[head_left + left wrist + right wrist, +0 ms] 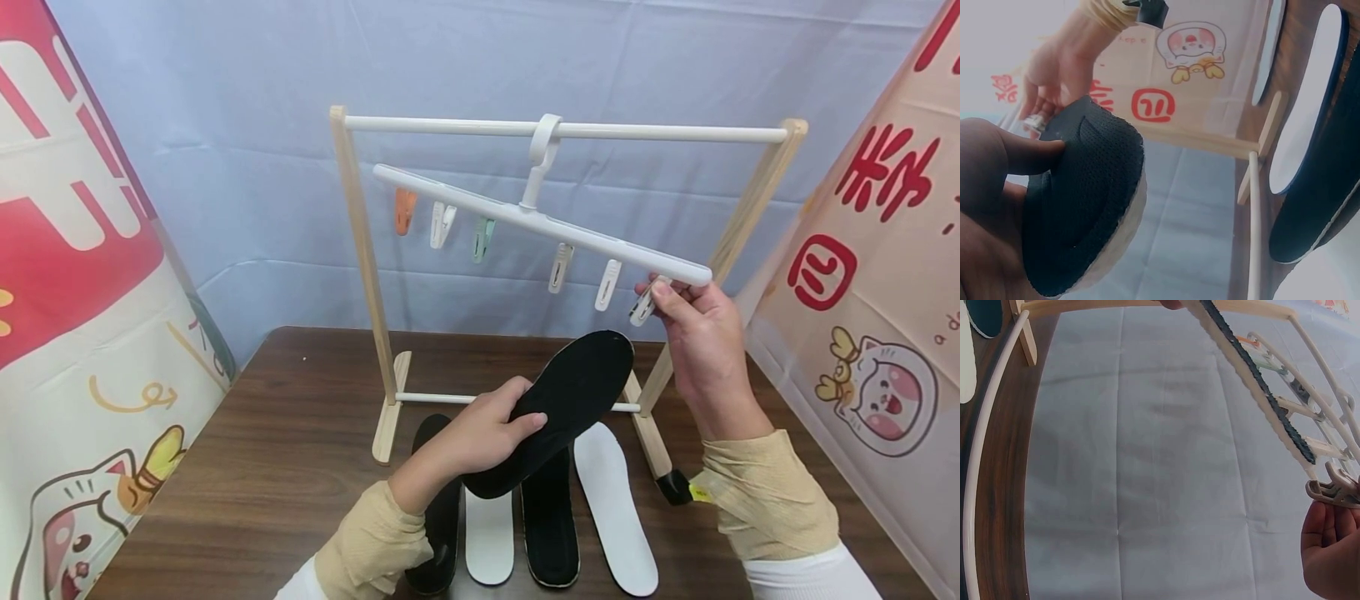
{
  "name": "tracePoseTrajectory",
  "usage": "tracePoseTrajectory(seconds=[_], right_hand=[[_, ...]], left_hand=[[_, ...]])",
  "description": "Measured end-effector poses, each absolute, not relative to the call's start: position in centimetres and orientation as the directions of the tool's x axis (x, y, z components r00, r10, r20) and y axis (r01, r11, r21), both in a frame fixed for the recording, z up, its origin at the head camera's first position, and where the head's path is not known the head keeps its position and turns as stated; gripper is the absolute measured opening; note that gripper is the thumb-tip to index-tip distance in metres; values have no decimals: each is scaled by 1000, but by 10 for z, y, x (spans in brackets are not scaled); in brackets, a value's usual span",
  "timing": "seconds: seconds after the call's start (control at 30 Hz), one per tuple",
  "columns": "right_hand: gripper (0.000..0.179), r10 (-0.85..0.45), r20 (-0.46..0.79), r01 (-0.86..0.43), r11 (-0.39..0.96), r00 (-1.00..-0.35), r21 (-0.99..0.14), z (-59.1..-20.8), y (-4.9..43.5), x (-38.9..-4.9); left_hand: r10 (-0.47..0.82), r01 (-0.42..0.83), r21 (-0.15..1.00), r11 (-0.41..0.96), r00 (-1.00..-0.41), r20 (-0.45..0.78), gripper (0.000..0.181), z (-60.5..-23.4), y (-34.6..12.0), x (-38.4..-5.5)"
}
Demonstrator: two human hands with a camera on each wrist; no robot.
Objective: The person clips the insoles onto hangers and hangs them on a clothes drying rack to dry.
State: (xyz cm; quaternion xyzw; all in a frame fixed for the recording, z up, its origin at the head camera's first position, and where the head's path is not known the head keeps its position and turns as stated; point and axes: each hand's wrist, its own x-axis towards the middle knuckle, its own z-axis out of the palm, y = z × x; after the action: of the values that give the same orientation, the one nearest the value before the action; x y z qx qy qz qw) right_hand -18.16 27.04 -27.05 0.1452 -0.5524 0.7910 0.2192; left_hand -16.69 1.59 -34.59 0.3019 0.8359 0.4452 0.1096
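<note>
My left hand (483,433) grips a black insole (577,387) by its edge, thumb on the dark face; in the left wrist view its pale underside shows along one edge. My right hand (705,354) pinches a pale clothespin (647,307) at the low right end of a white clip hanger (457,197). The hanger tilts down to the right from its hook (545,150). In the right wrist view, the insole's tip (1300,447) lies close to the pinched clothespin (1335,487). Several other clothespins hang along the bar, among them an orange one (405,210) and a green one (483,239).
A wooden rack with a white top rod (442,126) stands on the brown table (225,475). Below my left hand lie more insoles: a white one (617,508), a black one (551,525), another white one (489,542) and a black one at left (442,533).
</note>
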Motion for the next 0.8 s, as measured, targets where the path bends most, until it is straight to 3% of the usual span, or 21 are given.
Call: tracePoseTrajectory(seconds=[0.8], right_hand=[[12,175,473,-503,-231,-863,-832,-272,272,-181]], left_hand=[[599,401,822,404,-795,93,22,-342,27,-171]])
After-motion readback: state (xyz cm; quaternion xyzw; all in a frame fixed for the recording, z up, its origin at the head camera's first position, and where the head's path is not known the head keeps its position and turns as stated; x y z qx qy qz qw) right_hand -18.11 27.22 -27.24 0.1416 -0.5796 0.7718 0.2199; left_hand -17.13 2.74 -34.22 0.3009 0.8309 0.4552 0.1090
